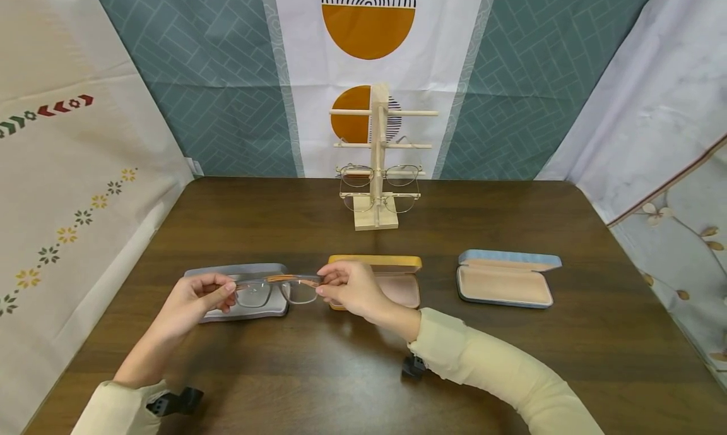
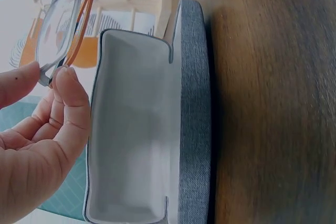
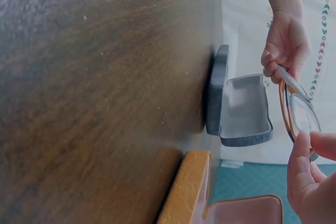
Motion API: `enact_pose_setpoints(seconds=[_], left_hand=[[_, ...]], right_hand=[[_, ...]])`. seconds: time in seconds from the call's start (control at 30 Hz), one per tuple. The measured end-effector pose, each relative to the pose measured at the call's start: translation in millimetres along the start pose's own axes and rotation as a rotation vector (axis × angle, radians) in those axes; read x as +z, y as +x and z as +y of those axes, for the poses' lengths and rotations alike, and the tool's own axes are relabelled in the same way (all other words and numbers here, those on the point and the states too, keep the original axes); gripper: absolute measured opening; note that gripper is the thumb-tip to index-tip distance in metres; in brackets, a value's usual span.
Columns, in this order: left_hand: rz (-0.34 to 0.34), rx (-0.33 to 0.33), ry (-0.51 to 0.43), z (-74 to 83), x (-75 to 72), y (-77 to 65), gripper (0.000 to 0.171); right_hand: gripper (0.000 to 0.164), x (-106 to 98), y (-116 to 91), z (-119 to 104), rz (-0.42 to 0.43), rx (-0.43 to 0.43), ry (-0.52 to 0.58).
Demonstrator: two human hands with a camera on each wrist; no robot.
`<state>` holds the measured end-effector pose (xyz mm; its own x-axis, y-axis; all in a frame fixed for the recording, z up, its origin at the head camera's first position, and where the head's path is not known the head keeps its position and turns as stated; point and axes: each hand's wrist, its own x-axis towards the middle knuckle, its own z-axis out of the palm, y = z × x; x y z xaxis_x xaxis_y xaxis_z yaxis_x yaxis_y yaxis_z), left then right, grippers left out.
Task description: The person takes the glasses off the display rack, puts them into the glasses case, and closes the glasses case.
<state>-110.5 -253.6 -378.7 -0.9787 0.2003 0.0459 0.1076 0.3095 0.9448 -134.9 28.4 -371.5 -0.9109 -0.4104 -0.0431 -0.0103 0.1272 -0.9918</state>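
A pair of eyeglasses [image 1: 278, 281] with clear lenses, a grey front and orange temples is held up between both hands, its temples folded behind the lenses. My left hand [image 1: 195, 299] pinches one end of the frame between thumb and fingers. At the other end, my right hand [image 1: 353, 288] pinches the frame the same way. Below and behind the glasses lies an open grey glasses case [image 2: 134, 129], with a pale lining and nothing inside. Partly covered by my right hand in the head view is an open yellow glasses case [image 1: 400, 288] with a pink lining.
An open blue glasses case [image 1: 505, 285] with a beige lining stands to the right. At the back of the brown table [image 1: 318, 372] is a wooden display stand [image 1: 379, 132] carrying two thin-framed pairs of glasses [image 1: 402, 176]. Patterned cloths hang around the table.
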Motion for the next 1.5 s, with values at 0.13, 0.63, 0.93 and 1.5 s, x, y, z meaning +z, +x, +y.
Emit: enact_pose_setpoints(seconds=[0.13, 0.63, 0.93, 1.5], left_hand=[[0.007, -0.003, 0.003, -2.5, -3.0, -0.6, 0.02], [0.017, -0.058, -0.03, -11.4, -13.1, -3.3, 0.016], [0.025, -0.029, -0.128, -29.6, -23.2, -5.2, 0.011], [0.027, -0.117, -0.087, -83.3, -54.2, -1.0, 0.021]], right_hand=[[0.022, 4, 4, 8, 0.01, -0.037, -0.046], [0.018, 18, 15, 13, 0.019, -0.117, -0.072], [0.021, 27, 23, 15, 0.019, -0.091, -0.08], [0.019, 41, 34, 16, 0.013, -0.048, -0.104]])
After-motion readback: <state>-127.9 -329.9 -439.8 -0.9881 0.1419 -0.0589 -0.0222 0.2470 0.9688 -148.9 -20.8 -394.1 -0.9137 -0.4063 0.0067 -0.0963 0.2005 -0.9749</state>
